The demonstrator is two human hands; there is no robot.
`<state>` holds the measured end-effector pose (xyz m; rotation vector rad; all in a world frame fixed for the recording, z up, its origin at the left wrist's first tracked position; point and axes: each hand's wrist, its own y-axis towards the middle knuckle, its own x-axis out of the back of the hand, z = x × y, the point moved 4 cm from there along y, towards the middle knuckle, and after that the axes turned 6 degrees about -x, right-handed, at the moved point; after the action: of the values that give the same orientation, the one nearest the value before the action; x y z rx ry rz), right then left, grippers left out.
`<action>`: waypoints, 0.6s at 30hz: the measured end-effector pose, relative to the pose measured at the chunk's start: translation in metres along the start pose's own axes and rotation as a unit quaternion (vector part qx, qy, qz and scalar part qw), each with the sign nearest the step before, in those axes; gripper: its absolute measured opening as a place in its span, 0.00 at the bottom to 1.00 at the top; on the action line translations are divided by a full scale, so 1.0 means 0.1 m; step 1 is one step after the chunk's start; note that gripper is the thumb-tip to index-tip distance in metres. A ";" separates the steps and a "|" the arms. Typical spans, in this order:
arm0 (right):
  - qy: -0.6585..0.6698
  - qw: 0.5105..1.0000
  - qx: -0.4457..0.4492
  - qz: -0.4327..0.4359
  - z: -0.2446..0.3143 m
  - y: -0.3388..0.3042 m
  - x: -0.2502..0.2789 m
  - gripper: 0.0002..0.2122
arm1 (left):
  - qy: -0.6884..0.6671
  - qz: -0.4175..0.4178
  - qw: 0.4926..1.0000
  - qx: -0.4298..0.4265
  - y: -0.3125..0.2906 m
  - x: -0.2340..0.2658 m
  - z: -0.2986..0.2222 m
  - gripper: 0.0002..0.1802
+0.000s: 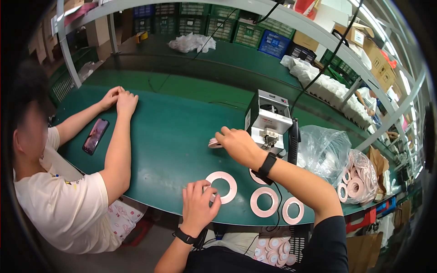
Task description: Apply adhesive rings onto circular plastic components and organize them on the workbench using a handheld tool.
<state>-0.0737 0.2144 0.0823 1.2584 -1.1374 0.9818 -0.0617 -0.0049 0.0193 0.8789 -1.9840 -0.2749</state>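
My left hand (198, 207) is at the left edge of a flat pink ring (231, 189) on the green table. Its fingers are curled, with thumb and fingertips on the ring's rim. Farther off, my right hand (239, 144) is closed on a small pale pink roll (213, 143), in front of a silver-and-black bench machine (272, 120). Two more rings, a middle ring (255, 210) and a right ring (285, 214), lie near the table's front edge. Beneath my right wrist, another ring (256, 177) is partly hidden.
To the left a person (68, 200) rests both forearms on the table (177, 123), beside a phone (95, 136). Clear plastic bags (323, 150), one with pink rings (357, 184), stand at the right. Below the front edge, a black crate (298, 243) holds several pink discs.
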 end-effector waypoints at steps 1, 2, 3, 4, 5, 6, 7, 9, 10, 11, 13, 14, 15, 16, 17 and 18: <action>0.000 1.000 0.003 0.008 0.07 -0.02 -0.04 0.13 | -0.004 0.000 1.000 0.008 -0.03 0.03 0.02 0.08; 0.028 0.999 -0.008 0.028 0.10 -0.03 -0.05 0.15 | -0.003 -0.005 1.000 0.007 -0.02 0.04 0.02 0.08; 0.057 0.997 -0.018 0.049 0.13 -0.06 -0.07 0.18 | -0.001 -0.009 1.000 0.008 -0.02 0.04 0.03 0.08; 0.087 0.993 -0.030 0.073 0.17 -0.10 -0.12 0.20 | 0.000 -0.010 1.000 0.012 -0.04 0.04 0.03 0.07; 0.093 0.992 -0.028 0.084 0.17 -0.13 -0.18 0.20 | -0.003 -0.005 1.000 0.023 -0.04 0.02 0.05 0.07; 0.076 0.995 -0.016 0.065 0.14 -0.13 -0.21 0.22 | -0.003 -0.009 1.000 0.013 -0.01 -0.01 0.08 0.08; 0.062 0.997 -0.003 0.049 0.10 -0.15 -0.24 0.24 | -0.003 -0.011 1.000 0.008 -0.01 -0.03 0.08 0.08; 0.032 0.998 0.021 0.051 -0.14 -0.06 -0.34 0.35 | -0.007 -0.017 1.000 0.010 0.04 -0.05 0.09 0.08; -0.020 1.000 0.009 0.015 -0.18 -0.01 -0.32 0.35 | -0.011 -0.031 0.999 -0.004 0.04 -0.05 0.09 0.08; -0.076 0.997 -0.004 -0.028 -0.21 0.03 -0.19 0.35 | -0.007 -0.028 1.000 0.009 0.06 -0.03 0.08 0.08; -0.086 0.994 0.012 -0.070 -0.30 0.05 -0.14 0.34 | -0.022 -0.036 0.999 -0.006 0.06 0.00 0.07 0.07; -0.074 0.995 0.019 -0.069 -0.26 0.06 -0.16 0.34 | -0.013 -0.033 0.999 0.003 0.02 0.01 0.09 0.07; -0.049 0.999 0.005 -0.013 -0.28 0.05 -0.19 0.34 | -0.012 -0.033 0.999 0.004 0.01 0.00 0.10 0.07; -0.026 0.999 -0.010 0.042 -0.29 0.04 -0.21 0.34 | -0.011 -0.034 0.999 0.001 0.00 -0.01 0.10 0.07; -0.007 0.995 -0.027 0.094 -0.31 0.03 -0.21 0.35 | -0.012 -0.037 0.999 -0.006 0.01 -0.02 0.10 0.07; -0.008 0.996 -0.029 0.090 -0.29 0.03 -0.19 0.35 | -0.010 -0.037 0.999 -0.011 0.02 -0.01 0.09 0.07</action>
<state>-0.0772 0.2448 0.0652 1.1342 -1.2993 1.0647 -0.0692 -0.0042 0.0147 0.9409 -1.9659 -0.3496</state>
